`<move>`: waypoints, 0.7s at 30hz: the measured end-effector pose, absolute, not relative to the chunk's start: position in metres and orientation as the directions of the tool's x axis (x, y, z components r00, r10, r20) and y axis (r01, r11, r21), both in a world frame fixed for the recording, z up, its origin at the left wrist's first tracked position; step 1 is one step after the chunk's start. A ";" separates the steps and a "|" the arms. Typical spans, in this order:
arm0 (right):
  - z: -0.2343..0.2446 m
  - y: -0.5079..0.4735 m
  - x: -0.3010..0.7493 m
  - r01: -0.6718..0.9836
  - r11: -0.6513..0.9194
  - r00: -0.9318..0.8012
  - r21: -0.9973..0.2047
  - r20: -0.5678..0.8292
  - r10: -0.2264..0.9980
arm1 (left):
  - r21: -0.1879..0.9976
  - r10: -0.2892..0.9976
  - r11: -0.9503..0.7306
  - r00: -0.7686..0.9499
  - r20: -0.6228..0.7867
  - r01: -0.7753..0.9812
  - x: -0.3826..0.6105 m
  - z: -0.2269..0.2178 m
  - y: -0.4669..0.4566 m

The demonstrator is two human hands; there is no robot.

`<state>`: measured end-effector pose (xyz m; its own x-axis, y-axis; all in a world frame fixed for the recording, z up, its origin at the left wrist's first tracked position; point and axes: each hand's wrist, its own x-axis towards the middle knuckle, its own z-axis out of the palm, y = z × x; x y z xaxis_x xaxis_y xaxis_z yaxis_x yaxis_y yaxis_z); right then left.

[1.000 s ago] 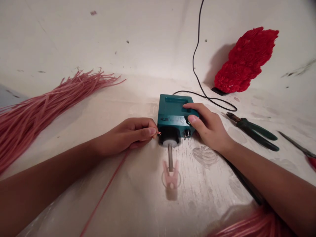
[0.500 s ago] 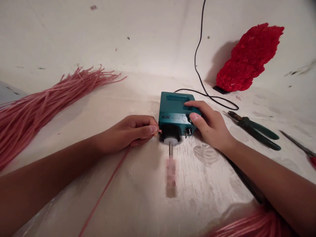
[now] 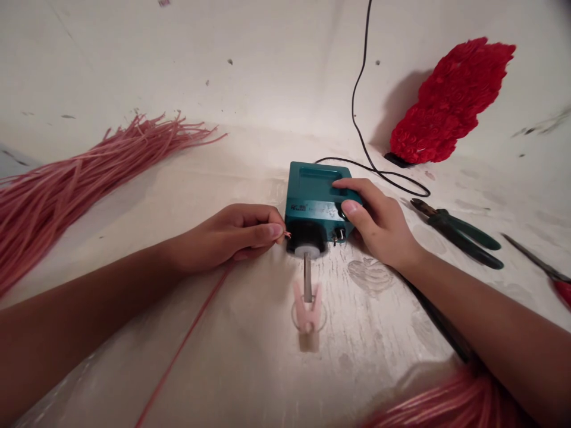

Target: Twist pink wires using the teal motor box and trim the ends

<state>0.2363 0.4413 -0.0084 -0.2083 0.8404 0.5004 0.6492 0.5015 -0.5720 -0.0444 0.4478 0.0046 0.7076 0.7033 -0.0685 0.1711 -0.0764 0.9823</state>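
My left hand [image 3: 227,238] pinches the end of a thin pink wire [image 3: 182,345] between finger and thumb, right beside the front of a teal box [image 3: 312,196]. The wire trails down toward the lower left. My right hand [image 3: 379,223] grips the box's right side, with fingers on top and thumb at a front knob. From the box's round front fitting, a metal shaft [image 3: 307,276] sticks toward me and ends in a pink plastic clip [image 3: 307,312] lying over the table.
A large bundle of pink wires [image 3: 66,202] lies at left, and another [image 3: 446,404] at bottom right. Green-handled pliers [image 3: 459,238], a red-handled blade tool [image 3: 535,267], a red flower-textured object [image 3: 450,101] and a black cord [image 3: 359,101] lie to the right and behind.
The pink clip was a blur half a second ago and now shows sharply. Both hands stay in place, and the whole scene sits slightly higher in view.
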 end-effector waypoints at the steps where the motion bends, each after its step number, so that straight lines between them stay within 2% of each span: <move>1: -0.008 0.441 0.236 0.651 0.501 -0.209 -0.570 0.500 0.840 | 0.982 0.703 -0.074 0.707 -0.070 0.171 -0.045 0.004 0.448; 21: -0.010 0.443 0.236 0.644 0.516 -0.213 -0.565 0.516 0.830 | 0.980 0.706 -0.079 0.704 -0.073 0.181 -0.045 0.005 0.447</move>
<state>0.2356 0.4428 -0.0104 -0.2127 0.8298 0.5159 0.6440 0.5162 -0.5647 -0.0450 0.4474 0.0046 0.7040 0.7064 -0.0735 0.1815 -0.0789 0.9802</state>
